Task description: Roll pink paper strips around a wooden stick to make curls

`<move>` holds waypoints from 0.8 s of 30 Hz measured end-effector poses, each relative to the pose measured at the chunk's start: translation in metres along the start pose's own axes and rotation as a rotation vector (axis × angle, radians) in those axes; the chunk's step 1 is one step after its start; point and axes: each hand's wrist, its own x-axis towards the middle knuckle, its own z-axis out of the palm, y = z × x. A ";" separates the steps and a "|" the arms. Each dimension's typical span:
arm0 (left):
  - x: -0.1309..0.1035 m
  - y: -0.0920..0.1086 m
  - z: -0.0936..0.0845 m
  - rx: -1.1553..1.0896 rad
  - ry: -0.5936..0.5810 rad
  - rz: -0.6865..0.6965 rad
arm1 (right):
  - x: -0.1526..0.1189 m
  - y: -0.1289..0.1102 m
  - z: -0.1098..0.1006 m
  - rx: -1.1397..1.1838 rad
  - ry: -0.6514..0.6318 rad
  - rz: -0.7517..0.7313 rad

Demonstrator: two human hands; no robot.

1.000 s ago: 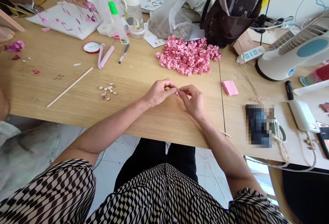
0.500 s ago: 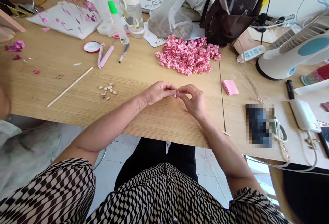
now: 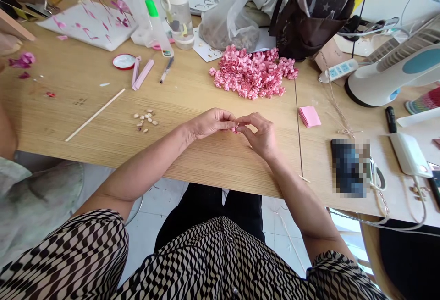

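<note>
Just above the wooden table, my left hand and my right hand meet fingertip to fingertip. Both pinch one small pink curled paper piece, mostly hidden by the fingers. Behind them lies a large heap of pink curled paper flowers. A stack of pink paper squares sits to the right of my right hand. Left of my left hand are several pale shells or seeds, too small to name surely, and a thin wooden stick.
A water bottle, a glue bottle with a green cap, a plastic bag and a dark bag line the back. A white fan and cables stand at right. Another person's clothing shows at left.
The view has shifted very slightly. Both hands keep their pinch on the pink paper piece, and a bit more of its pink shows under the fingertips.
</note>
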 end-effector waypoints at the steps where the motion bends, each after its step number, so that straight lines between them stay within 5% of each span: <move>1: 0.000 0.001 0.000 0.007 -0.009 0.004 | 0.000 0.000 0.000 -0.002 -0.008 -0.001; 24: -0.001 0.001 -0.002 0.007 -0.013 -0.052 | 0.002 -0.005 -0.003 0.012 -0.017 -0.018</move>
